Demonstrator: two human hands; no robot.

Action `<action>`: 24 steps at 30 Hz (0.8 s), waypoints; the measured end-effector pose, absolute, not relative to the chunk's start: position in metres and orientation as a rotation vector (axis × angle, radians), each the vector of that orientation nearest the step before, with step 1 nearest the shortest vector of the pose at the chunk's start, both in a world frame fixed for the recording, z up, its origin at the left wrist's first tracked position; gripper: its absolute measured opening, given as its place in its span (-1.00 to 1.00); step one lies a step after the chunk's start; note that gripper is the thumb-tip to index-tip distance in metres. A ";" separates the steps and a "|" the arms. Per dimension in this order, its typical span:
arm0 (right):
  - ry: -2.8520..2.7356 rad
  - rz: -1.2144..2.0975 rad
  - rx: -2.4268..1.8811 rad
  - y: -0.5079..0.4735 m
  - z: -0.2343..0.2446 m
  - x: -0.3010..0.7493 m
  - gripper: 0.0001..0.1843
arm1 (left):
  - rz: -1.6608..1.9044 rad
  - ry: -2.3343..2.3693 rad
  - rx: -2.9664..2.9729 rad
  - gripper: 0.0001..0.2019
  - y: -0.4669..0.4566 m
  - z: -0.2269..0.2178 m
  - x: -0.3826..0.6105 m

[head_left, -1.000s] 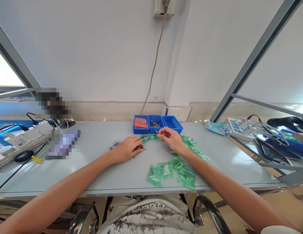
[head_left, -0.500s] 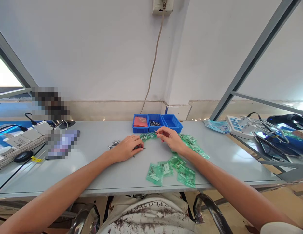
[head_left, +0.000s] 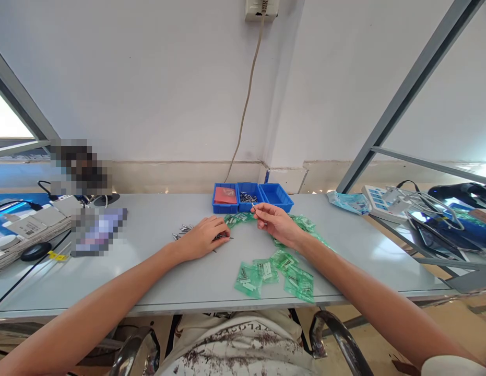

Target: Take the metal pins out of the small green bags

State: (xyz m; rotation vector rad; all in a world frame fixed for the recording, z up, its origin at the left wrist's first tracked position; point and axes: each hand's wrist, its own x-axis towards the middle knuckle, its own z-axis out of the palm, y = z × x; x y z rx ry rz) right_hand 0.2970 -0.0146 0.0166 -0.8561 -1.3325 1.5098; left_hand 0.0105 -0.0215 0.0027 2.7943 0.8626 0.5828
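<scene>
At frame centre the right hand, w/ fingertips pinched on a small metal pin, is now slightly higher vs. before, nearer the middle blue bin — left hand stays flat on loose pins, its grip I cannot tell.

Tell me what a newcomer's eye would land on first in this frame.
The bright green packets strewn over the grey table stand out first, with three blue bins in a row behind them by the wall. Next come the hands: the left hand lies on loose metal pins, and the right hand pinches a small pin just before the bins.
</scene>
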 end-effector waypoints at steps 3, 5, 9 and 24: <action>-1.317 1.433 -0.903 -0.015 0.019 0.296 -0.59 | 0.579 0.861 2.789 -0.76 -0.022 0.003 0.010; -1.344 1.365 -0.929 -0.015 0.018 0.296 -0.59 | 0.579 0.856 2.787 -0.77 -0.022 0.003 0.010; -1.543 1.134 -0.993 -0.014 0.014 0.295 -0.66 | 0.590 0.854 2.786 -0.79 -0.022 0.003 0.010; -1.619 1.289 -0.899 -0.019 0.011 0.293 -0.69 | 0.590 0.849 2.792 -0.84 -0.020 0.001 0.011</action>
